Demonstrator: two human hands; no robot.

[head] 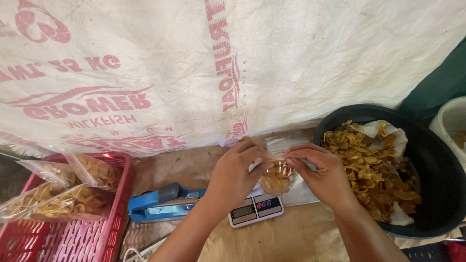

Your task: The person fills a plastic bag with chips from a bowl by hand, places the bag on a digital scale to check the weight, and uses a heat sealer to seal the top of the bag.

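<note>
Both my hands pinch the top of a small clear bag of chips (277, 175): left hand (236, 171) on its left edge, right hand (321, 171) on its right, w/ the bag just above the small digital scale (256, 210). Blue heat sealer (162, 202) sits left of the scale, nr the red plastic basket (104, 228) w/ filled clear packs (53, 196). Black tub (439, 170) of loose chips (371, 167) crowds the right side. White sack cloth w/ red print (194, 68) hangs behind. Brown paper tabletop (291, 237) is bare in front.
</note>
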